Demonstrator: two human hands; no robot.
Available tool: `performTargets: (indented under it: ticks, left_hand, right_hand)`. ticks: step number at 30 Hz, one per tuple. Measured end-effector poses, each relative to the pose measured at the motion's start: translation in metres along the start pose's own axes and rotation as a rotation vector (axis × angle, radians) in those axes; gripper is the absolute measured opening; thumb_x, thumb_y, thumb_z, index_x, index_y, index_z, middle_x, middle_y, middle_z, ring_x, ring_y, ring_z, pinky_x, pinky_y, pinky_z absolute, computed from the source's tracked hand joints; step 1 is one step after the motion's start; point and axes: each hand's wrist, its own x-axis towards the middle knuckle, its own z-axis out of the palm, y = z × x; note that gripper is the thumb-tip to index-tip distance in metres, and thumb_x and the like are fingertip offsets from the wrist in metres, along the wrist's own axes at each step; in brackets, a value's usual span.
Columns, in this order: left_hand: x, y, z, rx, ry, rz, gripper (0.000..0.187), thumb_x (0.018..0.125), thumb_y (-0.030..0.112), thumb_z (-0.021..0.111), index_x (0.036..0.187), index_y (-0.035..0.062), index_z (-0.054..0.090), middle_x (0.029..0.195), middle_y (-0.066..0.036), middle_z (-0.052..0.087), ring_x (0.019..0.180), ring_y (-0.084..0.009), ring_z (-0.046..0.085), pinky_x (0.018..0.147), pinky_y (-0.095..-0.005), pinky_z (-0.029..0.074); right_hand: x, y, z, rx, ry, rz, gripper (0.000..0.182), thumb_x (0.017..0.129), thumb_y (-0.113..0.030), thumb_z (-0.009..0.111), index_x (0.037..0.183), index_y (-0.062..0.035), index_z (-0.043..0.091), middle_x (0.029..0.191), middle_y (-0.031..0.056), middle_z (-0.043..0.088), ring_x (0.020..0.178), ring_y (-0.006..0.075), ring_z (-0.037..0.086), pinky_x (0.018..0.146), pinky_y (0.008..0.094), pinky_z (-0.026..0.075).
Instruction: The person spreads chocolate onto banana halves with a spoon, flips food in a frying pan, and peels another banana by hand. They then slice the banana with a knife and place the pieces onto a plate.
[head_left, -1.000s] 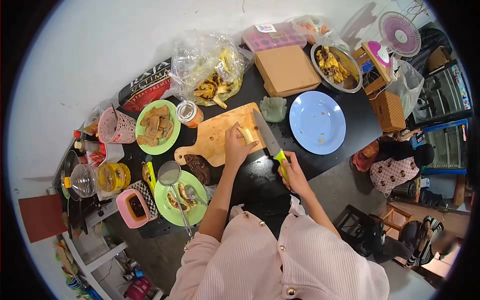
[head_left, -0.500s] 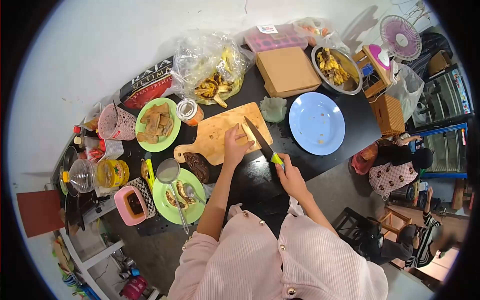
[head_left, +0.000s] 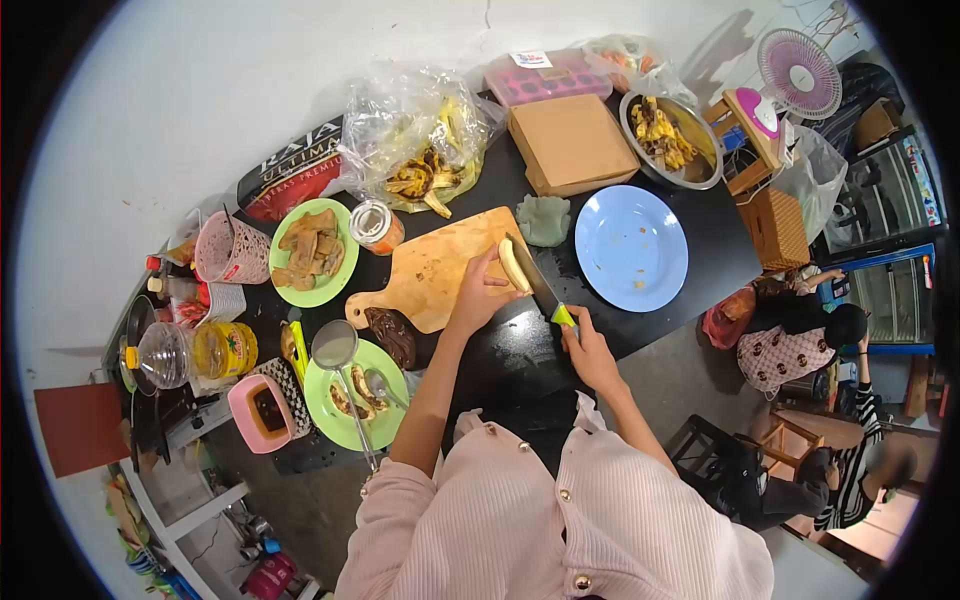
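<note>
A peeled banana (head_left: 514,264) lies at the right end of the wooden cutting board (head_left: 428,275), with the fingers of my left hand (head_left: 482,292) closed on its near part. My right hand (head_left: 588,350) grips a knife (head_left: 547,292) by its green and white handle. The blade points up and to the left, along the banana's right side. Just beyond the board sits a grey-green cloth-like lump (head_left: 544,220). A blue plate (head_left: 631,247) with small crumbs stands to the right, and a dark brown bundle (head_left: 391,336) is by the board's near left edge.
Green plates (head_left: 345,265) (head_left: 392,425) with food, a tin can (head_left: 377,228) and a strainer (head_left: 335,344) stand left. Behind are a plastic bag (head_left: 405,135), a cardboard box (head_left: 571,145) and a steel bowl (head_left: 706,150). Two people (head_left: 785,357) (head_left: 853,480) are at the right.
The banana, my left hand and the knife have shifted right, towards the board's right edge. The banana is tilted more. At the far right, the striped-sleeved person's arm and head have moved.
</note>
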Motion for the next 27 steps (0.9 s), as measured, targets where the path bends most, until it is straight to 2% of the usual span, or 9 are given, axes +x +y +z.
performTargets:
  ticks: [1, 6, 13, 18, 21, 27]
  left_hand:
    - [0.002, 0.0, 0.002, 0.02, 0.001, 0.023, 0.093, 0.064, 0.012, 0.083, 0.14, 0.0034, 0.03, 0.123, -0.013, 0.042, 0.091, -0.0214, 0.061, 0.078, -0.0276, 0.053]
    - [0.004, 0.002, 0.006, 0.107, 0.027, 0.091, 0.093, 0.062, 0.015, 0.084, 0.139, 0.004, 0.033, 0.12, -0.013, 0.042, 0.086, -0.0194, 0.059, 0.076, -0.0265, 0.053]
    - [0.005, 0.004, 0.009, 0.146, 0.042, 0.067, 0.091, 0.062, 0.013, 0.083, 0.138, 0.0041, 0.035, 0.119, -0.012, 0.041, 0.083, -0.0186, 0.059, 0.075, -0.0265, 0.053]
    - [0.005, -0.001, 0.008, 0.163, 0.042, 0.105, 0.09, 0.063, 0.017, 0.083, 0.137, 0.0009, 0.036, 0.121, -0.012, 0.04, 0.083, -0.0191, 0.06, 0.075, -0.028, 0.052]
    - [0.004, -0.003, 0.008, 0.16, 0.038, 0.077, 0.088, 0.064, 0.019, 0.083, 0.137, 0.0008, 0.037, 0.122, -0.012, 0.04, 0.084, -0.0192, 0.06, 0.075, -0.0283, 0.052]
    - [0.003, 0.0, 0.007, 0.172, 0.038, 0.042, 0.088, 0.064, 0.025, 0.083, 0.136, -0.0002, 0.038, 0.123, -0.012, 0.04, 0.085, -0.0193, 0.06, 0.077, -0.0291, 0.051]
  right_hand:
    - [-0.001, -0.006, -0.005, 0.017, -0.029, 0.032, 0.032, 0.096, -0.027, 0.041, 0.122, -0.009, 0.038, 0.072, 0.0216, 0.061, 0.077, 0.0423, 0.061, 0.069, 0.0463, 0.044]
    - [-0.002, -0.003, -0.003, -0.008, -0.007, 0.012, 0.033, 0.096, -0.028, 0.041, 0.123, -0.0091, 0.039, 0.081, 0.0276, 0.062, 0.083, 0.0467, 0.058, 0.071, 0.0491, 0.043]
    - [-0.011, -0.016, -0.01, 0.014, 0.061, 0.009, 0.031, 0.096, -0.024, 0.043, 0.123, -0.0104, 0.039, 0.075, 0.027, 0.06, 0.076, 0.0464, 0.058, 0.067, 0.0501, 0.042]
    - [-0.012, -0.016, -0.006, -0.018, 0.044, -0.008, 0.029, 0.096, -0.023, 0.042, 0.121, -0.0095, 0.038, 0.074, 0.0278, 0.06, 0.075, 0.047, 0.058, 0.066, 0.0532, 0.042]
    - [-0.012, -0.011, 0.001, -0.079, 0.085, -0.06, 0.028, 0.097, -0.021, 0.041, 0.121, -0.0071, 0.04, 0.065, 0.0137, 0.057, 0.061, 0.0317, 0.059, 0.058, 0.0404, 0.043]
    - [-0.012, -0.015, 0.007, -0.106, 0.076, 0.013, 0.028, 0.097, -0.022, 0.04, 0.121, -0.0082, 0.039, 0.068, 0.0185, 0.059, 0.066, 0.0388, 0.06, 0.06, 0.0457, 0.043]
